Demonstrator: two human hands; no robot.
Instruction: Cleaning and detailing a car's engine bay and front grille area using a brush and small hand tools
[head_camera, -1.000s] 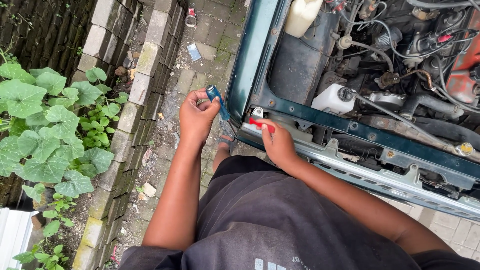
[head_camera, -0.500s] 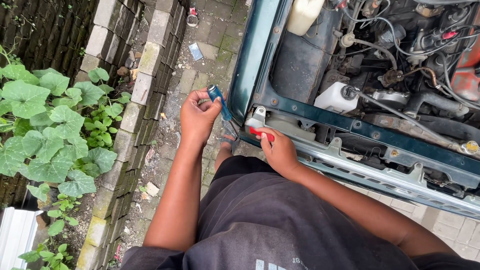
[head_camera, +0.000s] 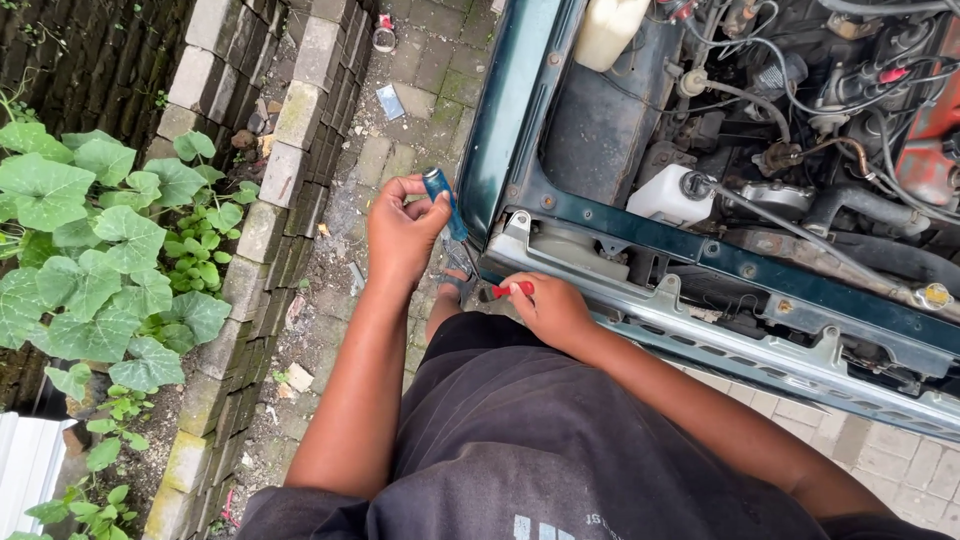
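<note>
A small pale wrapper (head_camera: 390, 101) lies flat on the mossy paving (head_camera: 440, 60) near the brick edging (head_camera: 285, 150); a white plastic reservoir (head_camera: 672, 195) sits in the open engine bay. The left hand (head_camera: 402, 232) has its grip clamped on a blue-handled screwdriver (head_camera: 444, 203) at the car's green front corner (head_camera: 510, 130). The right hand (head_camera: 548, 308) pinches a red-handled tool (head_camera: 512, 290) beside the grey crossmember (head_camera: 760, 350).
</note>
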